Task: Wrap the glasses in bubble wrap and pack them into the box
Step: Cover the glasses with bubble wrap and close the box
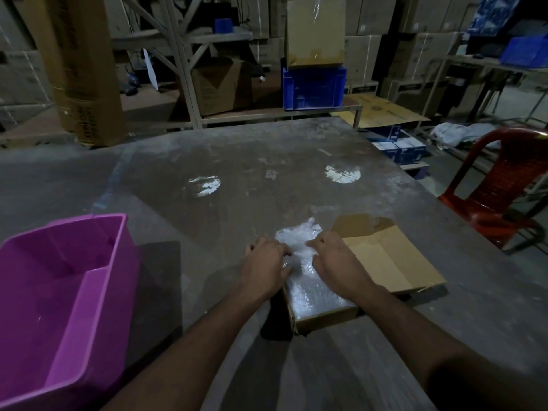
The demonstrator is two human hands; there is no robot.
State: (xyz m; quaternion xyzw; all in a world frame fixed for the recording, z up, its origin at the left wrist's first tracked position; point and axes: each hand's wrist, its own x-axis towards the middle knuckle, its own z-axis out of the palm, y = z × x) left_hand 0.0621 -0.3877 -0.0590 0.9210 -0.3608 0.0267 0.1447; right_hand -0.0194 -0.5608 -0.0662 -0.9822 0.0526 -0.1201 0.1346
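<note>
Bubble wrap [308, 280] fills a small cardboard box [326, 317] near the front of a worn grey table [267, 161], and whatever is bundled inside the wrap cannot be made out; no glass shows through the plastic. The far end of the wrap bulges up past the box, bright and crumpled. The left hand [264, 266] lies on the box's left edge with its fingers curled onto the wrap, covering that side wall. The right hand [336, 264] presses down on the wrap from the right, its fingertips bent into the plastic; how firmly either hand pinches is hard to judge in the dim light. The box's lid flap [388, 256] lies open flat to the right, its near corner hidden by the right forearm. A purple plastic tub [89, 292] sits at the left, cut off by the frame's edge. Two pale glare patches shine on the tabletop. A red plastic chair [504, 188] stands at the right, partly out of view. Behind, a blue crate [314, 87] sits among shadowed cartons.
</note>
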